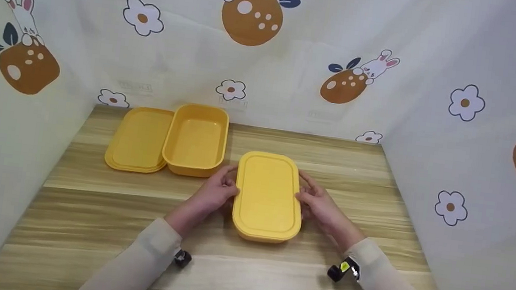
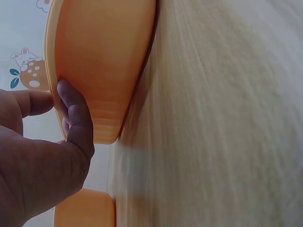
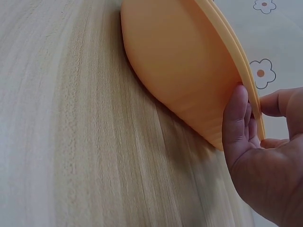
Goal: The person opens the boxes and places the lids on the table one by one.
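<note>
A yellow rectangular food container [image 1: 264, 234] with its yellow lid [image 1: 268, 193] on top stands in the middle of the table, long side pointing away from me. My left hand [image 1: 215, 190] grips its left long side by the rim, thumb at the lid's edge and fingers against the wall below. On the opposite side my right hand [image 1: 326, 210] holds the rim in the same way. Both wrist views show the container's smooth outer wall [image 2: 104, 52] reaching down to the tabletop, with fingertips tucked under the overhanging rim [image 3: 236, 52].
Behind and left of my left hand stands an open yellow container [image 1: 193, 171] with nothing in it. A loose yellow lid [image 1: 137, 142] lies beside it on the left, overlapping its edge in the head view. A patterned cloth [image 1: 175, 56] walls off the wooden table [image 1: 270, 284].
</note>
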Action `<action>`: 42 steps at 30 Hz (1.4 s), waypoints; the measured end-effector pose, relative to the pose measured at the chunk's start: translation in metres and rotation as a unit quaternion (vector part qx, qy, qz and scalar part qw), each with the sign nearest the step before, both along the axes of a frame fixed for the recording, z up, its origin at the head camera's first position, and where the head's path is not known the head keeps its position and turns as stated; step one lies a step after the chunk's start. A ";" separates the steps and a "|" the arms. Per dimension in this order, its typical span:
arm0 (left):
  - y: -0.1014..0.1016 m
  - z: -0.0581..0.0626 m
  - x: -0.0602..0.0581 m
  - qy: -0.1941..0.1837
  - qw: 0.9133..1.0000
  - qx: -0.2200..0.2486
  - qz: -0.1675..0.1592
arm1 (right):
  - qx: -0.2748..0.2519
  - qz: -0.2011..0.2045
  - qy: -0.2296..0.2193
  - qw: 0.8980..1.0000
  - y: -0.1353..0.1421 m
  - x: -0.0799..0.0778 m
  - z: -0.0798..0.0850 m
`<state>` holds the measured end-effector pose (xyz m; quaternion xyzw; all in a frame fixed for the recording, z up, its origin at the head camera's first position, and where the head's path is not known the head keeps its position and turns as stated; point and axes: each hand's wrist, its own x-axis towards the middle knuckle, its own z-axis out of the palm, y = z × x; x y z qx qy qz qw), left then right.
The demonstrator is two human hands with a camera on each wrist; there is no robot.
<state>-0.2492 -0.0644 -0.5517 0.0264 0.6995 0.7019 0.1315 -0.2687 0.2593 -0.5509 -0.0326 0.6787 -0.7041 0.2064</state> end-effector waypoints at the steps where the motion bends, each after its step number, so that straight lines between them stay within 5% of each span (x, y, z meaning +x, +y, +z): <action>1: 0.001 0.000 0.000 -0.002 1.000 0.001 0.002 | 0.001 -0.002 -0.001 1.000 0.000 0.000 0.000; 11: -0.002 -0.002 0.009 0.023 0.998 -0.051 0.014 | 0.001 -0.010 0.000 1.000 0.001 0.003 0.000; 17: -0.018 -0.007 0.021 0.096 0.977 -0.176 -0.069 | 0.021 -0.016 0.007 1.000 0.001 0.005 0.002; 23: -0.020 -0.008 0.035 0.106 0.971 -0.158 -0.146 | 0.026 -0.014 0.003 1.000 0.001 0.006 0.004; 29: -0.014 -0.011 0.046 0.138 0.963 -0.175 -0.154 | 0.029 -0.018 0.005 0.999 0.000 0.007 0.004; 42: -0.002 -0.014 0.052 0.136 0.964 -0.191 -0.121 | 0.048 -0.025 0.003 0.999 0.000 0.008 0.005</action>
